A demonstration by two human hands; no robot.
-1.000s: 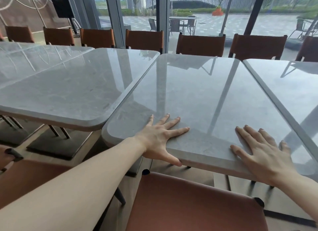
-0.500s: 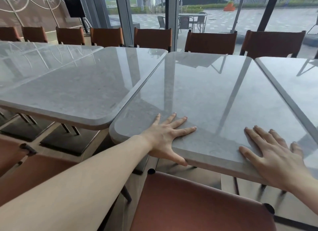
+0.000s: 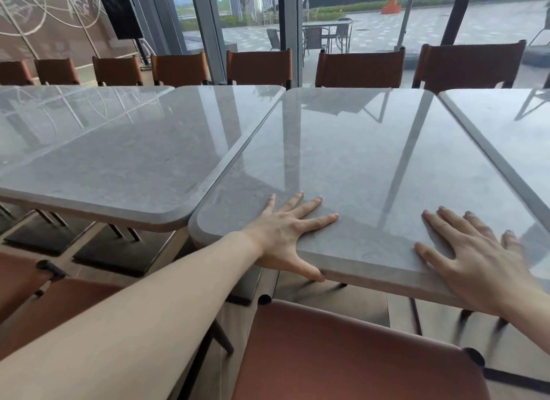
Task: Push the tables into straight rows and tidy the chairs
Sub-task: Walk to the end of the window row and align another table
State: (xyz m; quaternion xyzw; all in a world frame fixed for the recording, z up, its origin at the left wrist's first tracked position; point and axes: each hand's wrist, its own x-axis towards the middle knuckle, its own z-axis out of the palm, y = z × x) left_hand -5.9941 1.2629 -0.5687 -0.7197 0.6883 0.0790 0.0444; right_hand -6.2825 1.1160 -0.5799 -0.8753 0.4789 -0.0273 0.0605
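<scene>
Middle table (image 3: 342, 161): over the last second its far left corner has closed on the far right corner of the left table (image 3: 119, 149); the seam there is now tight, and the wedge-shaped gap between the two tops remains only toward their near edges. Near edge of the middle table still sits closer to the person than the left table's. Left hand (image 3: 285, 227) and right hand (image 3: 473, 250) stay flat on the top by its near edge, thumbs over the rim, fingers spread.
</scene>
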